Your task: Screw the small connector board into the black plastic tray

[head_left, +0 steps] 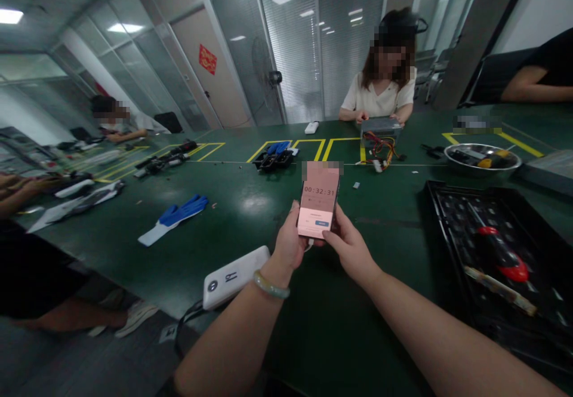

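Observation:
A phone (pixel 319 203) with a lit screen showing a timer is held upright over the green table (pixel 250 206). My left hand (pixel 290 240) wraps round its left side and lower back. On the phone's right side, my right hand (pixel 351 242) grips the edge, its thumb at the lower part of the screen. A white cable end shows at the phone's bottom. Just below and left of my left hand lies a white power bank (pixel 236 274) with a dark strap or cable at its left end.
A blue and white glove (pixel 174 218) lies left. On the right are a black tray (pixel 452 254) with a red-black screwdriver (pixel 504 254) and a metal bowl (pixel 483 169). Across the table a person handles a grey metal box (pixel 380 128) with coloured wires. Other people sit or stand around.

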{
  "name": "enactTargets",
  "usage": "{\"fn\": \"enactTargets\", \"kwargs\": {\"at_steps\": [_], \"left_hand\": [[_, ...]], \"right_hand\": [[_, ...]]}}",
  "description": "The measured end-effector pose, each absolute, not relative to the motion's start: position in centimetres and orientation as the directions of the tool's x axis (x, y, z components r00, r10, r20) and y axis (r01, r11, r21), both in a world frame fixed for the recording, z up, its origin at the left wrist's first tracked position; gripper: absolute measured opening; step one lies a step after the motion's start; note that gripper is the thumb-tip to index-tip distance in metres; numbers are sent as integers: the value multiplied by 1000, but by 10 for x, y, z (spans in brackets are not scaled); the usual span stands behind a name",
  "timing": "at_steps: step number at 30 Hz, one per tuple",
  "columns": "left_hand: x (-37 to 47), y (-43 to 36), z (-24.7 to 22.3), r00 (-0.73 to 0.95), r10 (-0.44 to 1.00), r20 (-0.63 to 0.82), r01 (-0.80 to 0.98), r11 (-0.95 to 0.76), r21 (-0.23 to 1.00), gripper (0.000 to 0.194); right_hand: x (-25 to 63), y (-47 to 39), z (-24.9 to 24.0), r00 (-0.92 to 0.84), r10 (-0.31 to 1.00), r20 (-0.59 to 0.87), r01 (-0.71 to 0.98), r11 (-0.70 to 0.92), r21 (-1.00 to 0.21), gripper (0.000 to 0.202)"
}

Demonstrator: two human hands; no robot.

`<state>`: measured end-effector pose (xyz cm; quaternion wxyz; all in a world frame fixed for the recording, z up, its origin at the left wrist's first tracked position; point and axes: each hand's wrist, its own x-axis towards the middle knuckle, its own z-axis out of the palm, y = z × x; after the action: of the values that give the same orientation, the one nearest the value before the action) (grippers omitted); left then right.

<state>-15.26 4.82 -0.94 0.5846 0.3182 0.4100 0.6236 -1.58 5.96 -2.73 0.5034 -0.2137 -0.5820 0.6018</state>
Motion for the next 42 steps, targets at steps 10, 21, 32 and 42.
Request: {"fn": "enactTargets", "kwargs": {"at_steps": [10, 21, 32, 42], "left_hand": [[-156, 52, -15, -92, 994, -56, -475, 6, 880, 60], [-161, 54, -15, -50, 994, -94, -552, 51, 833, 54], [-181, 68, -2, -19, 992, -129, -642, 87, 762, 60], [-184, 70, -9, -32, 993, -110, -700, 56, 712, 59]], "right_hand": [[-14, 60, -32, -433, 844, 316, -328, 179, -928, 77], [-12, 57, -24, -475, 812, 340, -320, 201, -926, 89], [-12, 70, -49, -534, 746, 398, -9, 465, -885, 74], [-8, 71, -51, -602, 701, 382, 18, 491, -871, 75]]}}
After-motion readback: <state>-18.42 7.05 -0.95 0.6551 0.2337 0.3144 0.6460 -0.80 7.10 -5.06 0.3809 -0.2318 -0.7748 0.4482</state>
